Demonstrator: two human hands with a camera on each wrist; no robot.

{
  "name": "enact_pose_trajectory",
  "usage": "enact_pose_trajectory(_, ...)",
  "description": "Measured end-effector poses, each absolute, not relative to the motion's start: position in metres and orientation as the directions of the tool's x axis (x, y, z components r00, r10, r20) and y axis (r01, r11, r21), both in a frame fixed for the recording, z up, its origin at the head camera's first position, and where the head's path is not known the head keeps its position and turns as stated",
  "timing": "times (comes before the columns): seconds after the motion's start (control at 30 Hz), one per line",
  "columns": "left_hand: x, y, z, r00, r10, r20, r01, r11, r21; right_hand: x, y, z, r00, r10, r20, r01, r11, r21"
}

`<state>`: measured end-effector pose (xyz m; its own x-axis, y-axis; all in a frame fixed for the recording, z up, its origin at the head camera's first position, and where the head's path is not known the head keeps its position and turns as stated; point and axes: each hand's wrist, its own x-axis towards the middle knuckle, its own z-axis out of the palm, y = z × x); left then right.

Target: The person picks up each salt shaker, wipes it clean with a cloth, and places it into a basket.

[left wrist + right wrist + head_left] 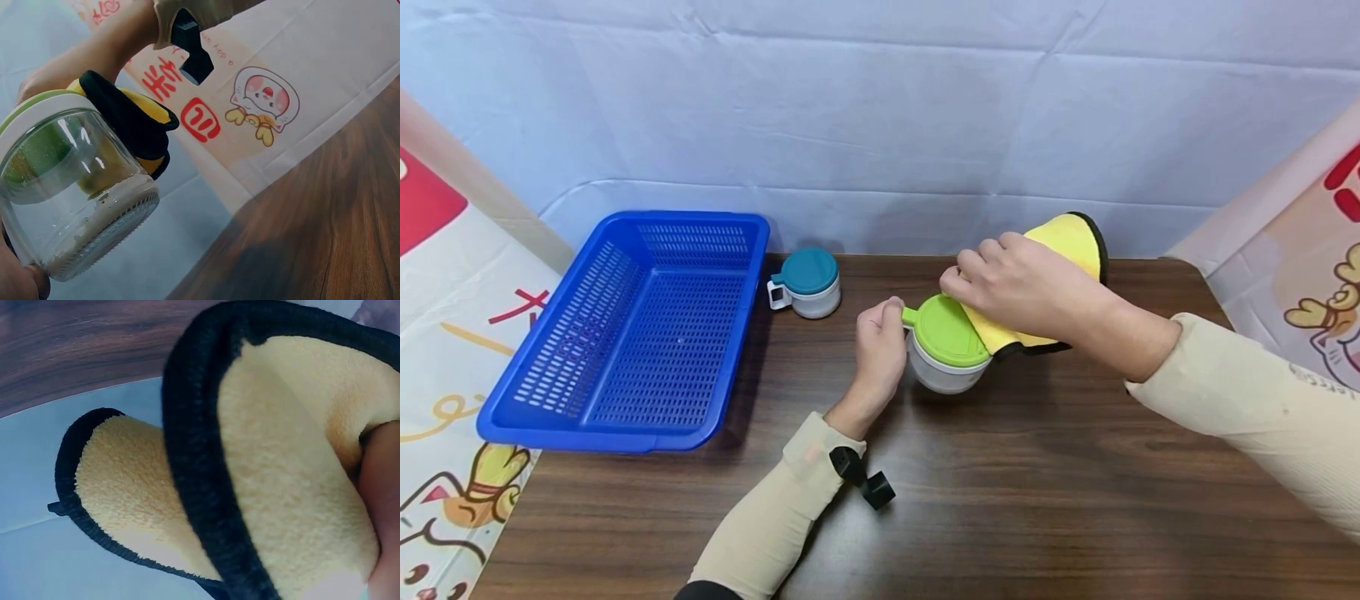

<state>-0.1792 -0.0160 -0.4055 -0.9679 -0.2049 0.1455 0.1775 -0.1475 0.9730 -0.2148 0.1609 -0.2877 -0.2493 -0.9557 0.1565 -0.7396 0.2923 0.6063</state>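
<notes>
My left hand (880, 346) grips a clear glass seasoning jar (947, 381) by its handle side, the fingers curled. The jar has a white collar and a green lid (950, 329) with a small tab towards that hand. In the left wrist view the jar (81, 187) looks tilted, its ribbed base showing and a whitish layer at the bottom. My right hand (1030, 283) holds a yellow cloth (1071, 242) with black edging against the right side of the lid. The cloth (281, 444) is folded over in the right wrist view, with part of a finger (384, 481) beside it.
A blue perforated plastic basket (741, 350) sits at the left of the wooden table (1000, 508). Between it and my hands, near the back edge, stands a similar jar with a teal lid (808, 271). A pale cloth backdrop (880, 125) hangs behind the table.
</notes>
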Motion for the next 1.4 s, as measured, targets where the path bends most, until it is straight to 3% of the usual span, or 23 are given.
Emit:
enact_pose_trajectory(0.47, -0.180, -0.022, -0.403, -0.965, -0.210, 0.158, 0.197, -0.182, 0.963, -0.224, 0.189, -0.293, -0.387, -0.912, 0.135, -0.745, 0.396, 0.537)
enact_pose_trajectory(1.0, -0.180, -0.031, -0.406, -0.965, -0.223, 0.137, 0.178, -0.179, 0.967, -0.234, 0.231, -0.296, -0.428, -0.803, 0.415, -0.720, 0.581, 0.380)
enact_pose_trajectory(1.13, -0.181, -0.037, -0.403, -0.966, -0.228, 0.123, 0.169, -0.197, 0.966, -0.233, 0.242, -0.295, -0.516, -0.737, 0.436, -0.679, 0.662, 0.316)
enact_pose_trajectory(1.4, -0.183, -0.049, -0.399, -0.968, -0.245, 0.057, 0.115, -0.231, 0.966, -0.223, 0.267, -0.295, -0.753, -0.555, 0.353, -0.524, 0.831, 0.189)
